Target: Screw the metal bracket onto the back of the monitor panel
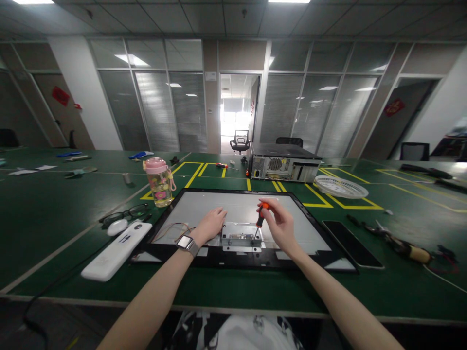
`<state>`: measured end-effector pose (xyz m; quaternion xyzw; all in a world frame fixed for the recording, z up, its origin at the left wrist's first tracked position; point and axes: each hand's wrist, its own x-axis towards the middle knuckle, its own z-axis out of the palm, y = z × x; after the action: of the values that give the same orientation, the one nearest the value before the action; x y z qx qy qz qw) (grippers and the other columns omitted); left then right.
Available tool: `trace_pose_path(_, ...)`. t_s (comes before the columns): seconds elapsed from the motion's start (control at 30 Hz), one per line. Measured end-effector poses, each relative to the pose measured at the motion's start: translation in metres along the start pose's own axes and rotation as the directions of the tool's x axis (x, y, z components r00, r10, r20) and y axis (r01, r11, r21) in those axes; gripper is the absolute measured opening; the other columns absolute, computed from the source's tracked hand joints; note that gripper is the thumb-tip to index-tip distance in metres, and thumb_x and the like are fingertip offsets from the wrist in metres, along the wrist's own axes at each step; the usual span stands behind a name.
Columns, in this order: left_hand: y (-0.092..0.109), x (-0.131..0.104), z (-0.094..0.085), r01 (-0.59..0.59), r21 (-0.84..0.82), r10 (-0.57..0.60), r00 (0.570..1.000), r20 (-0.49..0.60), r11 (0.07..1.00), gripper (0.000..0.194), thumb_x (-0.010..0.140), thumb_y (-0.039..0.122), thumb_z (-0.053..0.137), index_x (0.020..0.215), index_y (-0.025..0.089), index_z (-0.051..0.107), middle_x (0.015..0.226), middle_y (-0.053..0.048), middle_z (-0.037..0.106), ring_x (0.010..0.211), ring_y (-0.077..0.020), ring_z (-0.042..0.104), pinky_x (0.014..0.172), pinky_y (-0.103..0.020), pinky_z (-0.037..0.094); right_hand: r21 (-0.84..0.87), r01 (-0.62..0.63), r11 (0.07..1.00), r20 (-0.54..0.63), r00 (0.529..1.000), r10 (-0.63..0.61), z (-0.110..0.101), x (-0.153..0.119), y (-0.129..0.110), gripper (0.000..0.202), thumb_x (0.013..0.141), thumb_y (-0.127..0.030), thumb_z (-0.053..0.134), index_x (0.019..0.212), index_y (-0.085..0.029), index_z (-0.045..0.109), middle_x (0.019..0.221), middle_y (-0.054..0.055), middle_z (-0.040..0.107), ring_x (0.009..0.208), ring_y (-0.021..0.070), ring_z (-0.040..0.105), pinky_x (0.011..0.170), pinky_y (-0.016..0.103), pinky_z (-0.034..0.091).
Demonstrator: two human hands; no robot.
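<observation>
A flat display panel (pixel 197 204) with a black frame lies on the green table. On its lower middle sits a silver metal bracket (pixel 237 236). My right hand (pixel 280 224) grips a red and black screwdriver (pixel 260 218) by its handle, the shaft pointing down at the bracket's right end. My left hand (pixel 210 224), with a watch (pixel 187 244) on the wrist, rests on the panel beside the bracket's left side, fingers stretched out and holding nothing. Thin wires (pixel 171 229) lie on the panel left of that hand.
Left of the panel are a white power bank (pixel 116 253), glasses (pixel 127 214) and a pink-lidded bottle (pixel 159 182). Behind it stands a computer case (pixel 284 163) with a white basket (pixel 341 187). A phone (pixel 352 243) and a tool with cables (pixel 404 245) lie to the right.
</observation>
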<state>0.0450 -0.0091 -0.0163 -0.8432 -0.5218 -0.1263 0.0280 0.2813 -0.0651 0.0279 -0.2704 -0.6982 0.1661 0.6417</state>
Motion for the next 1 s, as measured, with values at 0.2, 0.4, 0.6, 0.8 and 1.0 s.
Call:
trace_pose_path(0.2,0.0002,-0.0003,-0.0007,0.002,0.003,-0.002,1.000,0.009,1.000,0.037,0.096,0.016,0.038,0.128,0.011,0.055,0.139,-0.019,0.054,0.127,-0.0249,0.054,0.107,-0.039,0.042,-0.062,0.058,0.996,0.021,0.998,-0.057,-0.0025,-0.0007,0.0009,0.025,0.096,-0.028,0.051,0.117,-0.027,0.064,0.099,0.006,0.065,0.090,0.0226,0.063,0.082,0.041,0.049)
trace_pose_path(0.4,0.0000,-0.0001,0.0000,0.006,-0.007,-0.006,1.000,0.012,1.000,0.037,0.097,0.017,0.038,0.130,0.011,0.054,0.140,-0.020,0.052,0.129,-0.0260,0.053,0.108,-0.041,0.042,-0.087,0.065,0.994,0.031,0.998,-0.063,-0.0010,-0.0005,0.0028,0.026,0.095,-0.027,0.053,0.119,-0.027,0.062,0.103,0.007,0.065,0.094,0.0232,0.063,0.085,0.041,0.049)
trace_pose_path(0.6,-0.0014,0.0005,0.0018,0.008,-0.018,-0.007,1.000,0.005,1.000,0.037,0.097,0.018,0.038,0.130,0.011,0.055,0.140,-0.021,0.053,0.129,-0.0270,0.052,0.108,-0.042,0.041,-0.101,0.080,0.992,0.037,0.996,-0.076,-0.0029,0.0003,0.0005,0.024,0.096,-0.028,0.051,0.117,-0.027,0.063,0.102,0.007,0.062,0.094,0.0233,0.062,0.085,0.042,0.048)
trace_pose_path(0.8,-0.0020,0.0006,0.0032,0.001,-0.030,-0.001,1.000,-0.014,1.000,0.035,0.097,0.018,0.037,0.126,0.013,0.057,0.138,-0.020,0.054,0.126,-0.0269,0.054,0.106,-0.043,0.043,-0.073,0.056,0.996,0.033,0.998,-0.053,-0.0016,0.0004,0.0002,0.025,0.095,-0.028,0.052,0.119,-0.027,0.061,0.104,0.008,0.065,0.093,0.0235,0.064,0.085,0.043,0.050)
trace_pose_path(1.0,-0.0019,-0.0001,0.0034,-0.004,-0.026,0.003,1.000,-0.019,1.000,0.035,0.097,0.018,0.038,0.127,0.013,0.057,0.139,-0.020,0.053,0.126,-0.0268,0.054,0.107,-0.043,0.042,-0.131,0.072,0.989,0.001,0.997,-0.072,-0.0029,0.0017,0.0004,0.019,0.093,-0.029,0.056,0.110,-0.026,0.064,0.096,0.006,0.059,0.091,0.0230,0.060,0.082,0.040,0.049)
